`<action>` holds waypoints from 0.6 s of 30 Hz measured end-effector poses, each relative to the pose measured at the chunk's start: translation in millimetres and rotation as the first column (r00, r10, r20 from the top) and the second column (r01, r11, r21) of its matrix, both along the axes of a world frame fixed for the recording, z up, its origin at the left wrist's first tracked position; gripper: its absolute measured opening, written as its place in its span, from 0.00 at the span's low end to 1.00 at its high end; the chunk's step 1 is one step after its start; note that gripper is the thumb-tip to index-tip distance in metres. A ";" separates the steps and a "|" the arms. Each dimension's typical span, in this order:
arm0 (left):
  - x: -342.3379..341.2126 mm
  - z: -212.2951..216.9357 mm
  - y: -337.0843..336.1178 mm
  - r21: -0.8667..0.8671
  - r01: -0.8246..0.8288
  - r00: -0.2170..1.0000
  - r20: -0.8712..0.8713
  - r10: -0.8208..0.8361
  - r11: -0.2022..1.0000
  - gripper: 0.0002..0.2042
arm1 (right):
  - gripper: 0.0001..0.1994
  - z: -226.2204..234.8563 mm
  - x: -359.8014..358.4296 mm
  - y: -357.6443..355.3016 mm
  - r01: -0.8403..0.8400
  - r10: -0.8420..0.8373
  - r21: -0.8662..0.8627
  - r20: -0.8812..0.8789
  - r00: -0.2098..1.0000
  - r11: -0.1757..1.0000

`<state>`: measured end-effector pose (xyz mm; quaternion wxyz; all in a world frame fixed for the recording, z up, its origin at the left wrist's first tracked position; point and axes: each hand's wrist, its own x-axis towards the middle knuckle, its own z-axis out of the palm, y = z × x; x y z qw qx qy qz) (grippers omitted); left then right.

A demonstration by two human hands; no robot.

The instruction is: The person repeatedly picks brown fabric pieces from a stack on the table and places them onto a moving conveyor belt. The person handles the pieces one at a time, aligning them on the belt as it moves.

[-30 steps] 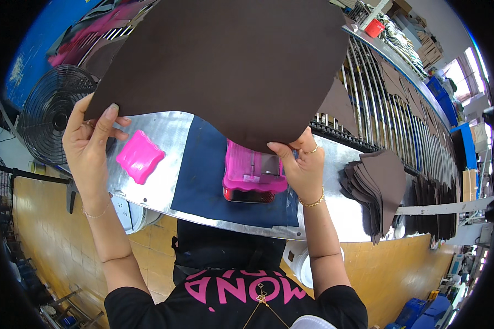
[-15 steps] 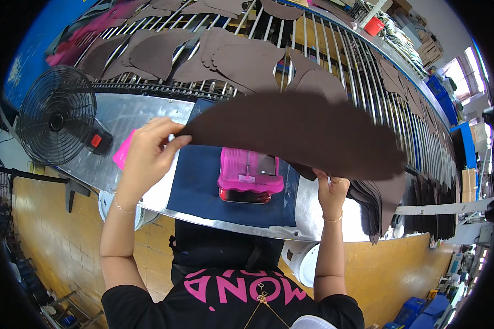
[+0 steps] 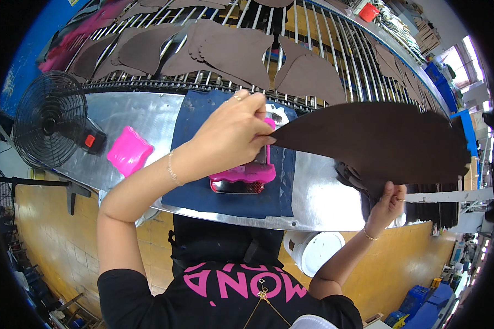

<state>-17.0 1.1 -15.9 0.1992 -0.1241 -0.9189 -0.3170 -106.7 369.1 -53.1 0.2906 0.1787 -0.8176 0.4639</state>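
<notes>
Left hand (image 3: 233, 131) pinches left tip of the dark brown sheet (image 3: 373, 140), right hand (image 3: 386, 207) pinches its near edge. Sheet is raised over the right end of the worktop (image 3: 318, 192), partly hiding the brown stack (image 3: 350, 178)

A black wire fan (image 3: 50, 126) is placed well left of the grip, with a pink wavy-edged lid (image 3: 130, 151) laid nearer. A white bucket (image 3: 324, 253) is seen below the grip; a red container (image 3: 369, 12) is set far beyond.
</notes>
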 end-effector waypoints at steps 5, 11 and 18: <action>-42.0 31.5 7.8 -0.010 0.008 0.970 -0.244 -0.010 1.000 0.07 | 0.08 12.5 -0.2 7.0 -0.009 0.043 -0.253 0.132 0.990 0.967; -112.1 108.2 23.4 -0.038 -0.020 0.857 -0.516 -0.002 0.999 0.05 | 0.12 29.7 -36.8 -30.3 -0.110 0.137 -0.376 0.046 0.989 0.920; -172.6 141.6 20.0 -0.223 -0.323 0.587 -0.809 0.011 0.920 0.07 | 0.13 44.2 -61.0 -41.6 -0.104 0.157 -0.488 0.070 0.985 0.867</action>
